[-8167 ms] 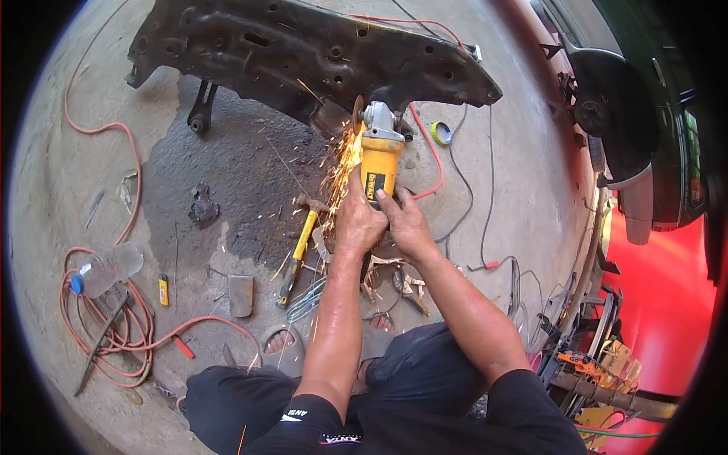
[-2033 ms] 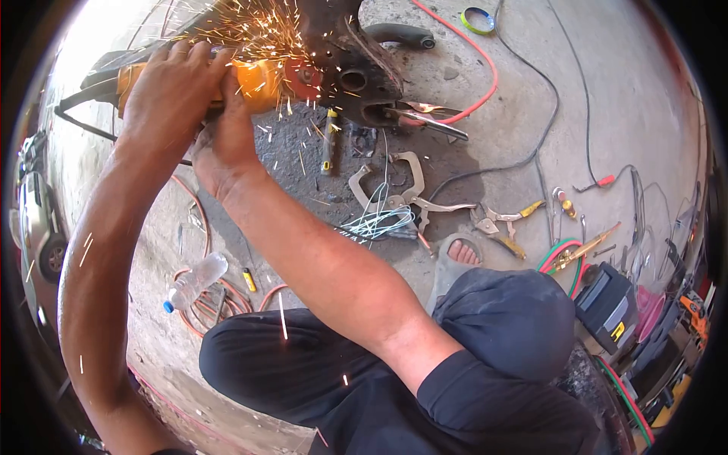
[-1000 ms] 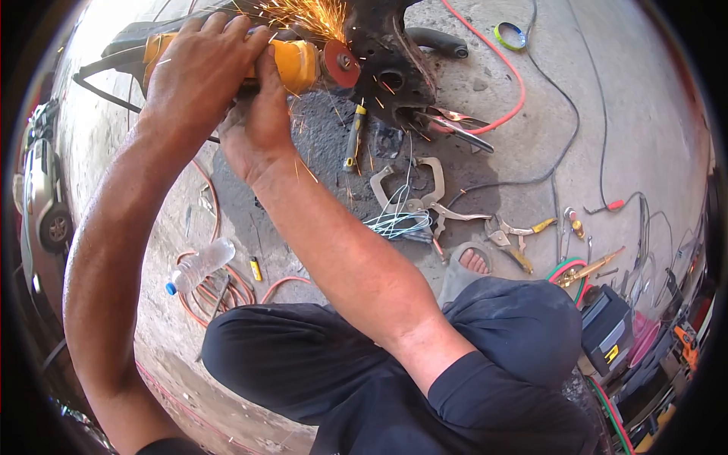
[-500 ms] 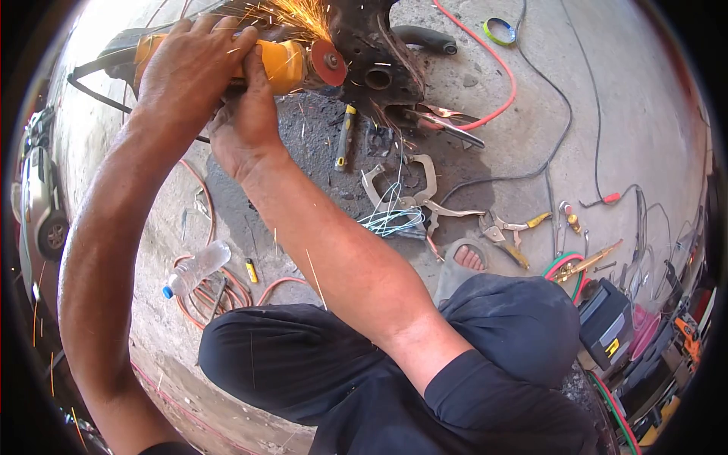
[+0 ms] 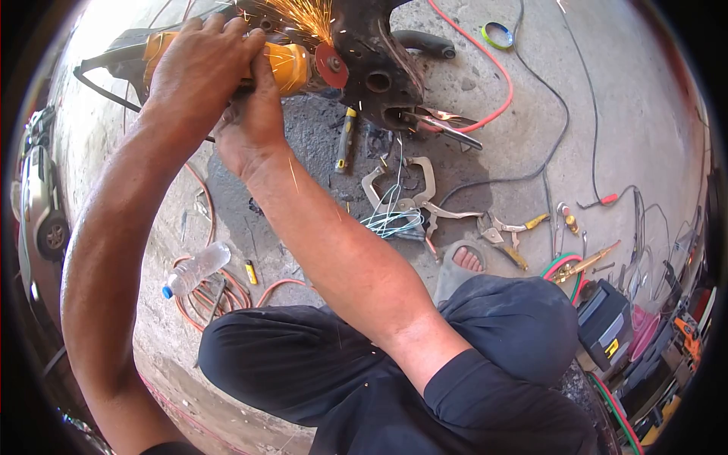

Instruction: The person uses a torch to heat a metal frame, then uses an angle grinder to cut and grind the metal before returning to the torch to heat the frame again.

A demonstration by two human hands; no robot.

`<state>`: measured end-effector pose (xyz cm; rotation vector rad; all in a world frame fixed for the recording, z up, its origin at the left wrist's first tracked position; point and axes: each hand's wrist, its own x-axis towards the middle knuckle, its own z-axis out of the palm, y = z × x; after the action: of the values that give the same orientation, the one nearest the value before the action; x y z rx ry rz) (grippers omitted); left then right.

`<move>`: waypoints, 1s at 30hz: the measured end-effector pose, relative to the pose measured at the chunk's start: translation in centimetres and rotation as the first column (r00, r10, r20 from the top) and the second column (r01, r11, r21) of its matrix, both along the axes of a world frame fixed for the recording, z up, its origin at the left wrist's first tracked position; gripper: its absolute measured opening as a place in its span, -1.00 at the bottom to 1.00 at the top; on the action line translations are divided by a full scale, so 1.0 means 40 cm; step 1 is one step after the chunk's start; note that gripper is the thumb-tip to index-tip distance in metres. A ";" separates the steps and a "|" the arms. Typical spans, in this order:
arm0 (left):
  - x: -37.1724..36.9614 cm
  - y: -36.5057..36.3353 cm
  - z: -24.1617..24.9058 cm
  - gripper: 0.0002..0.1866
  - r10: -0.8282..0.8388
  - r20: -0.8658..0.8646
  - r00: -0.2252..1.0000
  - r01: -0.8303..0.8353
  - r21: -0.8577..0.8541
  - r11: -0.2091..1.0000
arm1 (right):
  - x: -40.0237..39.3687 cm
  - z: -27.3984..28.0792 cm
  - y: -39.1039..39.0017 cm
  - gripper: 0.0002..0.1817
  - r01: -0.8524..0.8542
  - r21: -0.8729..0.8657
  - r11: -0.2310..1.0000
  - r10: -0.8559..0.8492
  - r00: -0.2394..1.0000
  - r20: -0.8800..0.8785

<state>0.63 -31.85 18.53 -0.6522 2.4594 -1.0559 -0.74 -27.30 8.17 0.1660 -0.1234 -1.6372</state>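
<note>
Beyond the dark trousers [image 5: 504, 322], the right hand [image 5: 254, 121] clasps the yellow grinder [image 5: 288, 68] from beneath (fingers partly hidden), the left hand [image 5: 201, 64] wraps its fingers over the body, and farthest out, the red disc [image 5: 326, 64] throws sparks [image 5: 305, 17] at the black metal part [image 5: 373, 45].

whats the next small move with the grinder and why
Probably ease the grinder slightly along the metal part: sparks spray from beside its disc, so it seems to be biting, and the left hand and right hand both grip it.
</note>
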 end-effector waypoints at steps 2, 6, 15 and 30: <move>-0.001 0.001 0.008 -0.48 0.013 0.013 1.000 -0.013 0.006 1.000 | 0.001 -0.001 -0.003 -0.32 0.013 -0.022 1.000 -0.013 1.000 -0.006; 0.026 0.037 0.033 -0.41 0.069 0.007 0.998 -0.070 0.065 0.995 | 0.004 0.025 0.037 -0.34 -0.028 0.029 0.999 0.029 0.998 -0.055; 0.070 0.059 0.028 -0.38 0.142 -0.047 0.989 -0.138 0.086 0.987 | 0.035 0.021 0.062 -0.37 -0.089 0.081 0.993 0.095 0.993 -0.065; 0.007 0.030 0.008 -0.34 0.104 0.030 0.994 -0.106 0.044 0.993 | -0.005 0.000 0.029 -0.37 -0.014 0.006 1.000 0.014 0.999 -0.046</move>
<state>0.91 -30.64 18.86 -0.7386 2.3898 -0.9596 -0.93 -26.14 8.17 0.1328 -0.0818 -1.6268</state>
